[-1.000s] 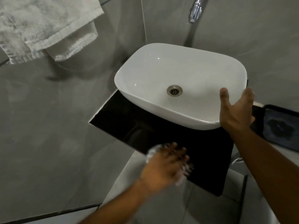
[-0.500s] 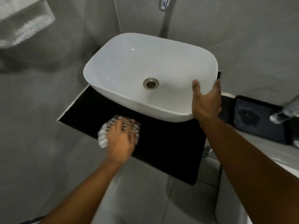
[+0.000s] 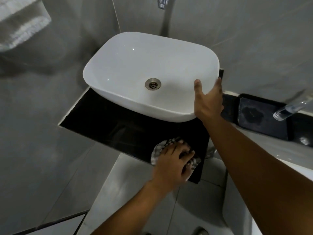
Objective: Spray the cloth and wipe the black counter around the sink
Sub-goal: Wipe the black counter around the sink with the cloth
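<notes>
A white oval basin sink [image 3: 128, 65] stands on a glossy black counter [image 3: 105, 126]. My left hand [image 3: 172, 160] presses a black-and-white checked cloth [image 3: 159, 147] flat on the counter's front right part, near its front edge. The cloth shows only around my fingers. My right hand [image 3: 208, 100] rests on the sink's right rim, thumb inside the bowl and fingers outside.
A chrome tap [image 3: 163, 2] hangs over the sink at the top. A white towel [image 3: 20, 24] hangs at the upper left. A dark tray [image 3: 260, 116] and a clear bottle [image 3: 291, 107] sit to the right. Grey tiled walls and floor surround the counter.
My left hand has slid the cloth rightward along the counter's front, from the left-middle to the front right. My right hand stays on the sink rim.
</notes>
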A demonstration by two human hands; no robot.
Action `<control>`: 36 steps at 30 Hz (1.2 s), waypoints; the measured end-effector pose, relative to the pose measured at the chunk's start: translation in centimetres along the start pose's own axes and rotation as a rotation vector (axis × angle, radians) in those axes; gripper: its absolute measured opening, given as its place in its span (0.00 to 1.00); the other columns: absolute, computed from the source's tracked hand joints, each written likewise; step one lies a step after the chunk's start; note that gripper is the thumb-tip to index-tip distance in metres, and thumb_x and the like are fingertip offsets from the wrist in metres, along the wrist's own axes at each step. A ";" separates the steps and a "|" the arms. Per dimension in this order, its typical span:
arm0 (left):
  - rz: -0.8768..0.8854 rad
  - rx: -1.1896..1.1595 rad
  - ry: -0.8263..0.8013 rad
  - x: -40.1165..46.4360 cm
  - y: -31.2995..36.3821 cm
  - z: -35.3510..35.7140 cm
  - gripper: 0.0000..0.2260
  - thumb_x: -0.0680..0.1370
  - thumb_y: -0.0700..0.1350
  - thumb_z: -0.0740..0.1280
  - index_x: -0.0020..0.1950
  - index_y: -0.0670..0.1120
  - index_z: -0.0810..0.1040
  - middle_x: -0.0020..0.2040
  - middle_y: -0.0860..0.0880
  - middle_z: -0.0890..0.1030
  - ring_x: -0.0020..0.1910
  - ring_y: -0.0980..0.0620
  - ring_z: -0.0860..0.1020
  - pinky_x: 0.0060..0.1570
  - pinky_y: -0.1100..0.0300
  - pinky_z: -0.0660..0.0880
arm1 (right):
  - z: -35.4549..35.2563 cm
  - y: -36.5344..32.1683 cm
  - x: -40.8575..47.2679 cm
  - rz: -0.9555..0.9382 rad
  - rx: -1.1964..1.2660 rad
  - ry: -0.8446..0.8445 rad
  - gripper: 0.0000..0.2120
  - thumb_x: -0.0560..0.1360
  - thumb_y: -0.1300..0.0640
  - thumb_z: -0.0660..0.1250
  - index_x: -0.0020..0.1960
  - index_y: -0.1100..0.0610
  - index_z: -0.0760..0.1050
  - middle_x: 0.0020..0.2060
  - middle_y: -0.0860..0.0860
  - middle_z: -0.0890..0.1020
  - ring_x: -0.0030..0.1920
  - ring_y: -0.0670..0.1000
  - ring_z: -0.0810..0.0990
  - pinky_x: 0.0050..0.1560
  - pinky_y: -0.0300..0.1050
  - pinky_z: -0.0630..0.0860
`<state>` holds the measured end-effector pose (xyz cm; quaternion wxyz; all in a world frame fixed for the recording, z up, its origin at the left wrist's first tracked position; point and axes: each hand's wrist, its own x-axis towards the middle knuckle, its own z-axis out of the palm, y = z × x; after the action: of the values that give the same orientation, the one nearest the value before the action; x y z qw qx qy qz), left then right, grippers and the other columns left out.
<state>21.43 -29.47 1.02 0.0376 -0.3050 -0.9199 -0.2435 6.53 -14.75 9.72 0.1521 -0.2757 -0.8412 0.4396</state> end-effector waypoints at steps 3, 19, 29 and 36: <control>-0.028 0.017 0.011 -3.9 -1.2 -0.7 0.18 0.78 0.54 0.64 0.66 0.51 0.77 0.63 0.51 0.76 0.70 0.49 0.68 0.69 0.52 0.67 | 0.1 0.0 -0.1 0.003 -0.022 0.006 0.42 0.77 0.34 0.60 0.81 0.55 0.51 0.79 0.55 0.62 0.77 0.57 0.62 0.74 0.61 0.58; -0.077 -0.184 -0.179 6.8 1.7 1.3 0.30 0.77 0.55 0.66 0.75 0.45 0.65 0.75 0.43 0.66 0.77 0.45 0.58 0.76 0.48 0.56 | -3.0 0.7 0.0 -0.069 0.147 -0.268 0.45 0.79 0.37 0.62 0.81 0.58 0.43 0.80 0.56 0.55 0.79 0.57 0.56 0.77 0.61 0.55; -0.010 -0.091 -0.297 5.3 -0.9 -1.2 0.27 0.80 0.43 0.66 0.77 0.44 0.62 0.80 0.45 0.54 0.79 0.47 0.54 0.77 0.58 0.52 | -9.4 14.9 -9.4 -0.788 -0.408 -0.592 0.27 0.76 0.56 0.71 0.72 0.65 0.70 0.74 0.59 0.67 0.73 0.64 0.66 0.62 0.65 0.76; 0.063 0.071 -0.166 12.0 1.7 1.0 0.27 0.64 0.34 0.80 0.62 0.40 0.81 0.65 0.41 0.79 0.61 0.43 0.80 0.46 0.51 0.83 | -9.6 16.1 -3.3 -0.806 -0.347 -0.317 0.28 0.57 0.68 0.84 0.57 0.65 0.83 0.54 0.60 0.86 0.48 0.58 0.87 0.43 0.48 0.83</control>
<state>12.75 -21.29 3.46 -0.0202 -0.3511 -0.9179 -0.1836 19.24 -2.96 1.93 0.1317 0.1223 -0.9552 0.2352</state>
